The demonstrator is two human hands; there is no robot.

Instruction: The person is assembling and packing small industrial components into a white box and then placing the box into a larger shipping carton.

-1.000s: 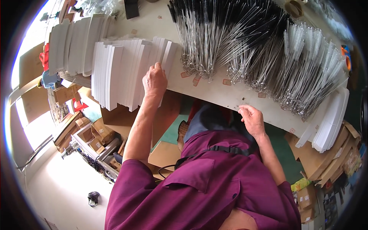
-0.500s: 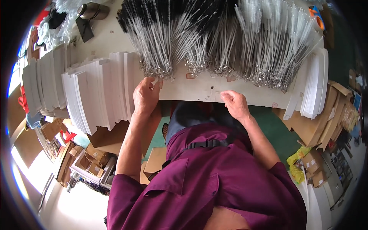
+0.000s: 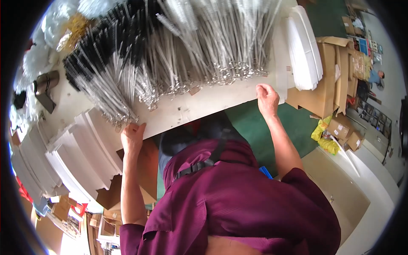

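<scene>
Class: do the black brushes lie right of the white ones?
No: on the table, the black brushes lie left of the white brushes.

White brushes point(image 3: 229, 40) cropped at top

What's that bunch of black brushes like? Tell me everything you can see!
The black brushes lie in a thick heap on the pale table. They have dark, fluffy bristles on thin, silvery stems that look like metal wire, with small shiny loops at the ends. The bristles point toward the far side; the loops face the near edge. Pale brushes lie beside them on the right. The left hand is close to the nearest loops; I can't tell if it touches.
</scene>
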